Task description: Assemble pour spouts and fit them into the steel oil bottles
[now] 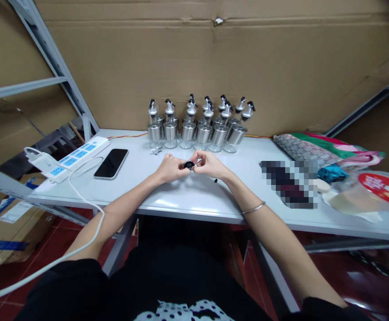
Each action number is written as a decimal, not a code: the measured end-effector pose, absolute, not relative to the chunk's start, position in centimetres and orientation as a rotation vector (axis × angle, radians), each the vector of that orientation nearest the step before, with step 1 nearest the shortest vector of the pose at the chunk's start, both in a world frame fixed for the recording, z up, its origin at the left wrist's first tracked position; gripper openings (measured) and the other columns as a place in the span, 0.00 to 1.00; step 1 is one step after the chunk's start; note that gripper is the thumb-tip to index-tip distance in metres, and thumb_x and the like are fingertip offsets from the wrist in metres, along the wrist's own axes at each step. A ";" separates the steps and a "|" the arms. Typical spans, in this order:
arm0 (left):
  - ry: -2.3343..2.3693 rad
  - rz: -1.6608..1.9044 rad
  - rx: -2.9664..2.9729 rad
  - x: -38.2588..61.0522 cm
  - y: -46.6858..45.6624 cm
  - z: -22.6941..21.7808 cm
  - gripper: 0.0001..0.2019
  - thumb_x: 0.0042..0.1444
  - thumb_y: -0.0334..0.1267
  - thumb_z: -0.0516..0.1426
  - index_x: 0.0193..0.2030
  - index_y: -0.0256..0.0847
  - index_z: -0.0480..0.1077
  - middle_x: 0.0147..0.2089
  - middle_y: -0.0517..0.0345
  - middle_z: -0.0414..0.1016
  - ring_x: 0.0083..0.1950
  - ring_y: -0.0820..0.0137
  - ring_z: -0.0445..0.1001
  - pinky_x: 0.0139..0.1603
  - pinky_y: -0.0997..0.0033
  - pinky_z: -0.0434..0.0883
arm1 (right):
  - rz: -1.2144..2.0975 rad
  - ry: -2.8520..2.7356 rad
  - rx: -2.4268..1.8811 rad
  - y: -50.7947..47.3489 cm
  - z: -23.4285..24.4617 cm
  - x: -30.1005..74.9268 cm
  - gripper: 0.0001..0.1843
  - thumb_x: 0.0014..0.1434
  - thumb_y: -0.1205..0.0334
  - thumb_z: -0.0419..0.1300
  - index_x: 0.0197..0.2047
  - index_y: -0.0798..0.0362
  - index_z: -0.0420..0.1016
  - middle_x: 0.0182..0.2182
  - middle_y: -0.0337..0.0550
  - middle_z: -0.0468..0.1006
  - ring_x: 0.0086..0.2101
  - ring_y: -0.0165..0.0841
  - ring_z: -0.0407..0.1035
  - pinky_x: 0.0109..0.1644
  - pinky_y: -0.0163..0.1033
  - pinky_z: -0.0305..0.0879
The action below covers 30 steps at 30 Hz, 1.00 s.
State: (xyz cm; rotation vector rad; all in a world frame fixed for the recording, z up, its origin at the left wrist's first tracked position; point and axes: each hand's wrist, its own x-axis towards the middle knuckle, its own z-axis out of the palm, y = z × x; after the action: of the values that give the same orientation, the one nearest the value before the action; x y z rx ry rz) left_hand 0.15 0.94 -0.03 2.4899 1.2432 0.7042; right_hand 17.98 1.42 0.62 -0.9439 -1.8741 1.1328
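My left hand [170, 168] and my right hand [208, 163] meet over the middle of the white table [188, 196]. Both pinch a small black and silver cap-like part [188, 165] between their fingertips. A thin bracelet [254, 207] circles my right wrist. A tiny dark piece [216, 180] lies on the table just by my right hand. Behind my hands stand several glass bottles with steel sleeves and pourer tops [201, 127], lined up against the cardboard wall.
A black phone [111, 163] lies left of my hands beside a white power strip with blue sockets [70, 158] and its cable. Patterned bags [318, 149], a blurred dark item [290, 180] and plastic packaging [375, 191] crowd the right end.
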 end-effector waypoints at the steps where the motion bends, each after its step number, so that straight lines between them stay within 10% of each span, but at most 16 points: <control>1: 1.238 0.710 2.491 0.1 1.0 -0.1 0.13 0.48 0.41 0.51 0.17 0.38 0.60 0.16 0.66 0.58 0.22 0.76 0.55 0.39 0.68 0.57 | 1.127 -1.868 -0.945 1.4 0.6 17.9 0.10 0.37 0.64 0.62 0.26 0.54 0.66 0.22 0.33 0.69 0.20 0.22 0.56 0.23 0.30 0.52; 12: 1.090 0.771 2.520 -0.3 1.5 -0.5 0.11 0.50 0.40 0.49 0.19 0.39 0.59 0.17 0.66 0.58 0.22 0.75 0.56 0.39 0.68 0.59 | 1.181 -1.798 -0.910 1.6 0.1 17.8 0.11 0.36 0.66 0.62 0.26 0.53 0.64 0.20 0.30 0.66 0.17 0.21 0.56 0.20 0.29 0.51; 21: 0.969 0.949 2.503 -0.6 1.2 -0.4 0.16 0.58 0.48 0.51 0.46 0.39 0.62 0.35 0.57 0.67 0.32 0.69 0.68 0.36 0.69 0.66 | 1.164 -1.653 -0.786 2.0 0.6 18.6 0.21 0.38 0.57 0.69 0.31 0.51 0.62 0.30 0.37 0.73 0.31 0.29 0.68 0.36 0.35 0.65; 30: 0.912 1.102 2.488 -0.6 1.5 -0.9 0.13 0.61 0.47 0.50 0.47 0.41 0.58 0.46 0.53 0.63 0.32 0.73 0.68 0.38 0.70 0.68 | 1.185 -1.652 -0.737 1.7 0.7 18.3 0.23 0.36 0.54 0.72 0.30 0.51 0.64 0.31 0.37 0.72 0.32 0.29 0.68 0.37 0.36 0.65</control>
State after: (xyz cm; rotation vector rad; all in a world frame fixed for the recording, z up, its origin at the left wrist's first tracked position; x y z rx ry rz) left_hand -0.56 1.52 -0.91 2.4881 0.9116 1.1020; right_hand 18.32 1.71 0.70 -0.7373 -1.6518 1.1851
